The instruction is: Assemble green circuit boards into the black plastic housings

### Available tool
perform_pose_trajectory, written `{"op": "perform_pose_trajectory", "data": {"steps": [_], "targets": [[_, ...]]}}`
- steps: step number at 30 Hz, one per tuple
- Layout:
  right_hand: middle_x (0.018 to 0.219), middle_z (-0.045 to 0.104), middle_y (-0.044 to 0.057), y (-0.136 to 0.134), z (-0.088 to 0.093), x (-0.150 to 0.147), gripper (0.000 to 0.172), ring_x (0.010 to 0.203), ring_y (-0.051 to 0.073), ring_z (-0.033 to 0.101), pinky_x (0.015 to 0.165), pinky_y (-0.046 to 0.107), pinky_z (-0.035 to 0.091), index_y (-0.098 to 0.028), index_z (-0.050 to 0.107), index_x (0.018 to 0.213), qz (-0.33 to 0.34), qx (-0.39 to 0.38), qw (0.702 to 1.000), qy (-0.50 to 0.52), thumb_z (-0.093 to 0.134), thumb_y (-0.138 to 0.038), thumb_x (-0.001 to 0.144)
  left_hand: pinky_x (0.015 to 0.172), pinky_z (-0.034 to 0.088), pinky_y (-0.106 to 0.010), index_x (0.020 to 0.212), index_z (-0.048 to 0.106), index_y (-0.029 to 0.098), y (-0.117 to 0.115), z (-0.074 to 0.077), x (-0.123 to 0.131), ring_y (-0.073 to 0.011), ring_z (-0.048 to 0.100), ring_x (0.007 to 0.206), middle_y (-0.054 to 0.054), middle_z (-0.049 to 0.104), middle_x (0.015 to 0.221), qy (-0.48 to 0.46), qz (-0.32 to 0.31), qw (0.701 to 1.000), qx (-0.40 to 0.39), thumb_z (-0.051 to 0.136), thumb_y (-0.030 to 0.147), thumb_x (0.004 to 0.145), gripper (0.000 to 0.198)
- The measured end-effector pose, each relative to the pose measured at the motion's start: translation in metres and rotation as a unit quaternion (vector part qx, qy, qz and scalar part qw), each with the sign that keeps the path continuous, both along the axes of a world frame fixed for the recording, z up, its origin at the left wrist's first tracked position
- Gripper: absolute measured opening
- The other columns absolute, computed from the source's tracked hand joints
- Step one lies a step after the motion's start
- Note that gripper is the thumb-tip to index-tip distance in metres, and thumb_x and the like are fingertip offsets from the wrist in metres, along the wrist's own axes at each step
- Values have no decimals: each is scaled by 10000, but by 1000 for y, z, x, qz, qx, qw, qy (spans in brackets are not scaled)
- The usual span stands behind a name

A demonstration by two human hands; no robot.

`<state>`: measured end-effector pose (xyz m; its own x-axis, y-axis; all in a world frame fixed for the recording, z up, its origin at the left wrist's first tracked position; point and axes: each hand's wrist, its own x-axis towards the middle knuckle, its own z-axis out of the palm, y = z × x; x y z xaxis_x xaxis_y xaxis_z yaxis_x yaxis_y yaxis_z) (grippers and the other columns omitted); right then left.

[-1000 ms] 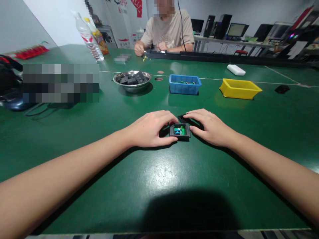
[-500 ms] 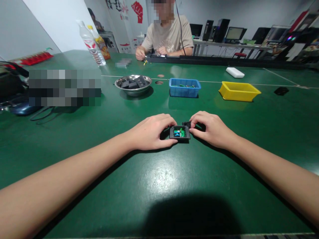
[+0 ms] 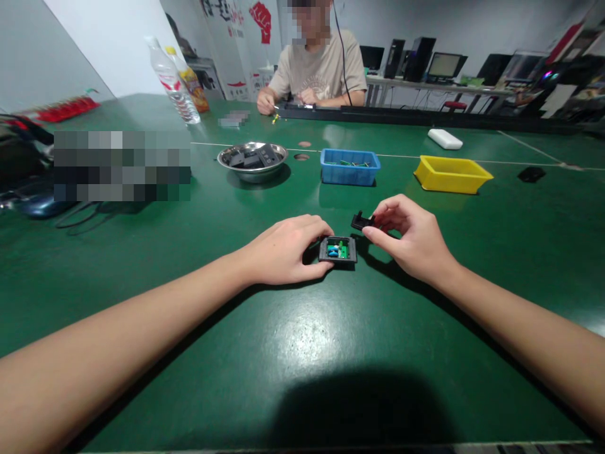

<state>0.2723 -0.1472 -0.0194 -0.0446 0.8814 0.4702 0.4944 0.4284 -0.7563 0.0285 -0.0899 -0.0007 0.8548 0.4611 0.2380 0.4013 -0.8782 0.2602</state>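
Note:
A small black plastic case (image 3: 351, 259) lies on the green table, its open top showing a green circuit board (image 3: 338, 251) with a blue component. My left hand (image 3: 295, 249) grips the case from its left side, thumb at the near edge and fingers at the far edge. To the right, my right hand (image 3: 409, 236) pinches a small black plastic cover (image 3: 362, 222) with upright prongs. That cover is raised off the table, just beyond and right of the case, apart from it.
Farther back stand a metal bowl (image 3: 255, 173) of black plastic parts, a blue bin (image 3: 350, 173) with small parts and a yellow bin (image 3: 451, 181). A black piece (image 3: 532, 174) lies at right. Bottles (image 3: 174, 82) stand far left. Another person (image 3: 321, 69) sits opposite.
My right hand has lifted the black cover up from beside the case and tilted it, prongs now showing. The case in my left hand has shifted slightly left.

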Motion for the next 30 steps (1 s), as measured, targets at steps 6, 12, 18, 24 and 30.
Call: {"op": "perform_pose_trajectory", "data": {"steps": [6,12,18,24,30], "targets": [[882,668,16,-9,4,-6,219,737,147,641,705,305,557,-202,602,950,66,75,993,-60,754,-272,809,829,508,-345,1133,593,151,-2,3,-1,-227,645,934,-95,686,1038,-64,-25,995,65,673,439,853,409],[879,694,35,-16,11,-11,178,767,163,651,707,309,553,-208,614,931,101,168,974,-112,747,-269,829,834,524,-330,1142,625,182,-12,6,1,-199,654,928,-90,699,1015,-178,-66,959,210,659,377,917,300],[914,709,59,-18,11,-14,218,827,181,678,718,318,570,-207,619,979,118,205,966,-104,763,-252,821,804,524,-304,1089,633,191,-15,6,3,-178,673,897,-85,720,1012,-185,-97,951,228,664,358,930,233],[990,722,87,-19,13,-14,245,900,198,684,733,322,578,-196,646,1027,123,212,963,-111,760,-214,811,757,513,-292,1046,623,182,-13,4,3,-167,671,841,-76,726,956,-205,-92,948,225,692,365,918,234],[1003,728,83,-20,14,-14,130,888,183,687,724,306,574,-197,675,953,97,222,962,-127,686,-131,842,739,508,-290,1021,630,177,-10,3,2,-164,661,819,-75,719,935,-206,-82,948,230,701,401,909,261]]}}
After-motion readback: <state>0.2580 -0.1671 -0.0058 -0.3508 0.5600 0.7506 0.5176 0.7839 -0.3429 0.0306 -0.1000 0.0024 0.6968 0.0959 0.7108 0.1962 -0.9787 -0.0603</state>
